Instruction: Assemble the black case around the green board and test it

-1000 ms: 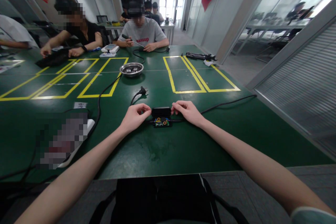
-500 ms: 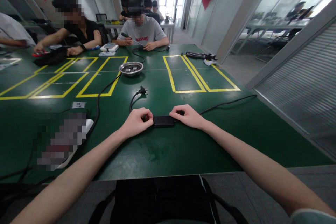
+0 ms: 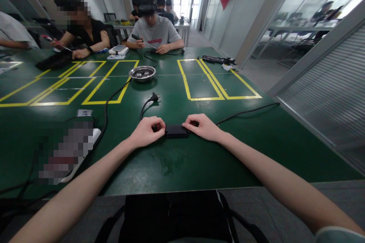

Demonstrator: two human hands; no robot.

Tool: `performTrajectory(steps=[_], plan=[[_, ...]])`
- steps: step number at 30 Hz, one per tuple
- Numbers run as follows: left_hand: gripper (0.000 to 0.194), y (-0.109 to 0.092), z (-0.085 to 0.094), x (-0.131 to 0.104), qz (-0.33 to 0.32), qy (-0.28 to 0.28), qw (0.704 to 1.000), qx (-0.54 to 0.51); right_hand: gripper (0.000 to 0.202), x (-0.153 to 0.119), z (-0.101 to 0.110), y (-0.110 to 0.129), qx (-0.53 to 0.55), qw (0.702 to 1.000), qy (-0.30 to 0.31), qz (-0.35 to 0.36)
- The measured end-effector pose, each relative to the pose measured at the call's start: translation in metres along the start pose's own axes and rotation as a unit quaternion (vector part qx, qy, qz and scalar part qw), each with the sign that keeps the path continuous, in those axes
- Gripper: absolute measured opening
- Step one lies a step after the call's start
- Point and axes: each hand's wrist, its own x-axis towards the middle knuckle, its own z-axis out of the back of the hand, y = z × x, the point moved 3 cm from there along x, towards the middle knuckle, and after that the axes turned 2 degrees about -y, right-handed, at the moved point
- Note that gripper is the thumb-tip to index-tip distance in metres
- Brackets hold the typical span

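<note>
A black power adapter (image 3: pixel 176 131) lies flat on the green table in front of me. My left hand (image 3: pixel 148 131) is curled closed at its left end, thumb and fingertips pinched there. At the other end my right hand (image 3: pixel 203 127) pinches too, its fingertips touching the adapter's right edge. Beyond my left hand a black cord rises to a plug (image 3: pixel 154 98) with bare pins. Another thin black cable (image 3: pixel 248 112) runs from behind my right hand to the table's right side. My fingers hide where the cords join the adapter.
A metal bowl (image 3: pixel 142 74) with small metal parts stands farther back. Left of me is a blurred-out device with a white edge (image 3: pixel 96 135), near a "24" label (image 3: pixel 84 112). A folded black tripod (image 3: pixel 219 60) lies back right. Two people work across the table (image 3: pixel 234 140).
My hands and the adapter stay almost in place. Across the table at left, a co-worker's hand has lifted with a red-handled tool.
</note>
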Motion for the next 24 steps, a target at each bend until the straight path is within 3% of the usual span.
performTrajectory(steps=[8, 15, 24], plan=[[0.013, 0.001, 0.002, 0.0, 0.005, 0.03, 0.999, -0.016, 0.03, 0.001, -0.002, 0.001, -0.036, 0.999, -0.007, 0.026], [0.012, 0.0, 0.007, -0.001, -0.032, 0.041, 0.998, -0.018, 0.008, -0.004, 0.008, -0.004, 0.033, 0.997, 0.051, 0.043], [0.012, 0.006, 0.006, -0.001, -0.016, 0.066, 0.997, -0.04, 0.013, -0.004, 0.012, -0.006, 0.072, 0.995, 0.064, 0.02]])
